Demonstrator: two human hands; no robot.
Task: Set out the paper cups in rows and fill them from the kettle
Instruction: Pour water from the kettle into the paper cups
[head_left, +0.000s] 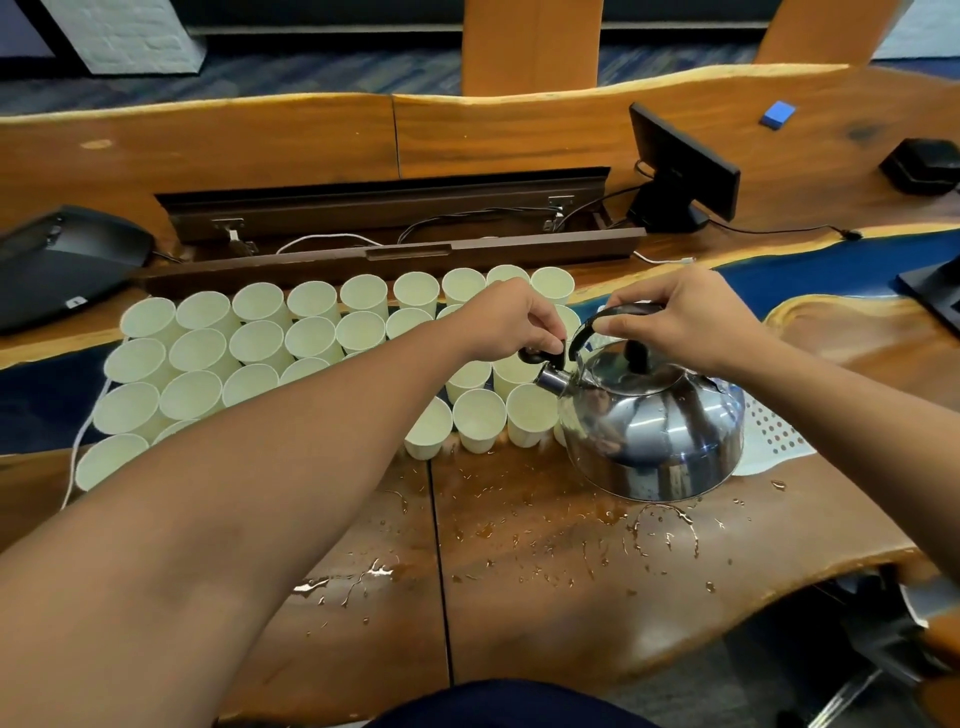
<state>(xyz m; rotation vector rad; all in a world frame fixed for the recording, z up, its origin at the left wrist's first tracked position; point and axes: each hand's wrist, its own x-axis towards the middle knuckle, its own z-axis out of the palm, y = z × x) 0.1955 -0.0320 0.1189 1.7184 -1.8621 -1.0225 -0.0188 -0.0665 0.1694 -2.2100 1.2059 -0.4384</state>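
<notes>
Nearest to the camera, the left forearm (208, 519) crossed the wet wooden table (545, 597) from the lower left corner toward the middle. Spilled water drops (649, 525) lay on the wood in front of the kettle.

On the far left a dark desk phone (62, 260) stood at the table edge. Next to it the paper cups (208, 353) stood in close rows, touching each other, and the forearm hid some of them. I could not tell if the cups had water inside. Behind the rows an open cable tray (384, 228) showed wires.

The left hand (511, 319) was above the right end of the rows, and its fingers were curled and pinched the black spout cap (540, 357). The steel kettle (654, 431) stood on the table, just beside the nearest cups, with its spout pointing toward them. The right hand (691, 325) gripped the black kettle handle (613, 319) from above, fingers curled round it. Behind the kettle a small monitor (680, 166) stood, and a blue block (777, 115) lay well apart at the far right.
</notes>
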